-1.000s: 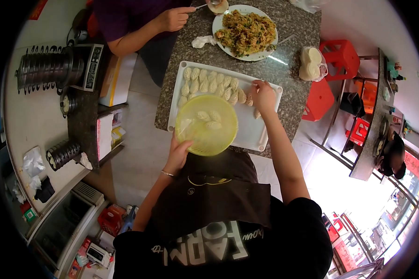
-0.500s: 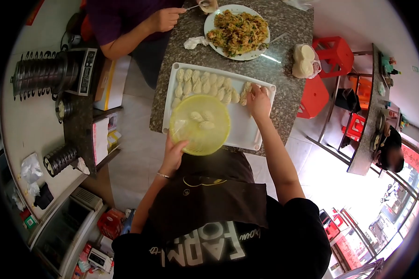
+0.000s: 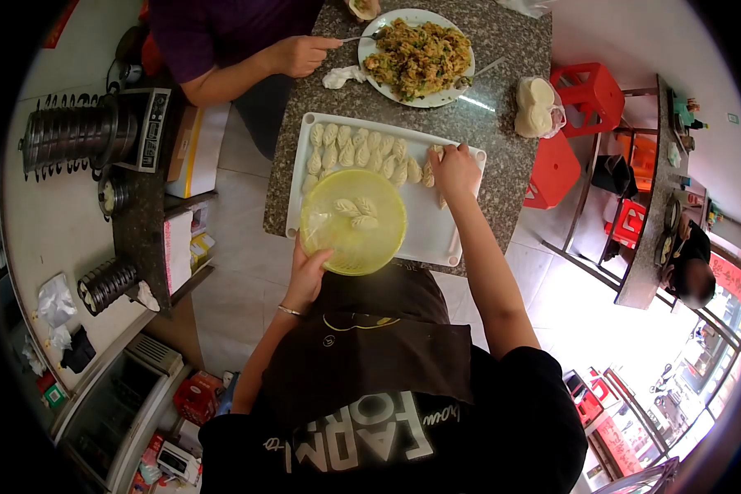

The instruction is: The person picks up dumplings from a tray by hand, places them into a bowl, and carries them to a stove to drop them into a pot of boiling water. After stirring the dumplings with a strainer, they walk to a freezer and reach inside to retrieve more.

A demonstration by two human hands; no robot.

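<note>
My left hand grips the near-left rim of a round yellow plastic basket, thumb over the edge. A few pleated dumplings lie inside it. The basket is held over the near-left part of a white tray. Rows of pleated dumplings fill the tray's far side. At the right end of these rows, my right hand has its fingers closed on a dumpling, which is mostly hidden by the hand. Another dumpling sits just left of those fingers.
Beyond the tray stands a white plate heaped with chopped filling. Another person's hand holds a spoon at it. Stacked round wrappers in a bag rest at the speckled table's right edge, near red stools.
My right hand has shifted slightly left and away from me over the dumplings. The other person's spoon has moved from a wrapper to the filling. My left hand and the basket stay put.
</note>
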